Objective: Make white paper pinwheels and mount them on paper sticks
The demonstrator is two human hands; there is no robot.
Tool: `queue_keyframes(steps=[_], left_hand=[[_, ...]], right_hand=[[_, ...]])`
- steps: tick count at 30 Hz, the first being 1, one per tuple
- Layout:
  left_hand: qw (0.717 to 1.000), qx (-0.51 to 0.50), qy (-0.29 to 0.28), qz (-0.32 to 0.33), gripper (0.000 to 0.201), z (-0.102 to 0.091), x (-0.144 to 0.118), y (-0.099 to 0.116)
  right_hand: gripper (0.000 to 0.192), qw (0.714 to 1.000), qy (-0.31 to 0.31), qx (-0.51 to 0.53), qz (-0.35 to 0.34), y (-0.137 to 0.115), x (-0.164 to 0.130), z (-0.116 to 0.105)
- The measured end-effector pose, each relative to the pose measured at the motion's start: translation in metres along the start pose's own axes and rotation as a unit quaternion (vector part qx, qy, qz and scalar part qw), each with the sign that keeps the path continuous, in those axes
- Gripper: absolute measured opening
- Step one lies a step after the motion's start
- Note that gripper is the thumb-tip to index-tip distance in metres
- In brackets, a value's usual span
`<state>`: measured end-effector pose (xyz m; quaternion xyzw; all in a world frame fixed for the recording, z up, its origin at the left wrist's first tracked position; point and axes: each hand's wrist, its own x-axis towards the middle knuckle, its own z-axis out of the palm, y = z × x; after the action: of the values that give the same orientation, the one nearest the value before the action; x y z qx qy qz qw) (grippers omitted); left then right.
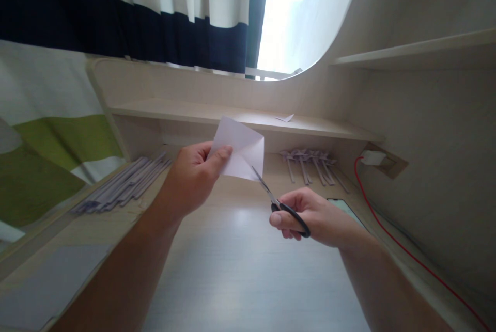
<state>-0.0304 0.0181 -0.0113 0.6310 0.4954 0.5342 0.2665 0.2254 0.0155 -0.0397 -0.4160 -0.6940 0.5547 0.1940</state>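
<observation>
Now you are cutting into a folded sheet of white paper, held up over a pale wooden desk.

Your left hand (194, 174) pinches the folded paper (241, 150) by its left corner, thumb on top. Your right hand (313, 216) is closed through the black handles of the scissors (279, 203), whose blades meet the paper's lower edge, just right of that pinch. Judging by this, the cut is only beginning; the next move calls for keeping the paper taut and steering the blades inward from the edge, away from your thumb.
</observation>
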Motion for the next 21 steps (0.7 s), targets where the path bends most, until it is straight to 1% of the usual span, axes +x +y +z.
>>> queue_keyframes(steps=[13, 21], left_hand=[[1.0, -0.003, 0.0, -0.004, 0.041, -0.0008, 0.0001, -0.0011], [1.0, -0.006, 0.0, -0.005, 0.041, -0.0004, 0.0009, -0.0021]], right_hand=[[0.047, 1.0, 0.016, -0.004, 0.017, -0.0048, -0.0016, 0.0019], [0.05, 1.0, 0.021, -0.005, 0.01, -0.0046, -0.0005, 0.0008]])
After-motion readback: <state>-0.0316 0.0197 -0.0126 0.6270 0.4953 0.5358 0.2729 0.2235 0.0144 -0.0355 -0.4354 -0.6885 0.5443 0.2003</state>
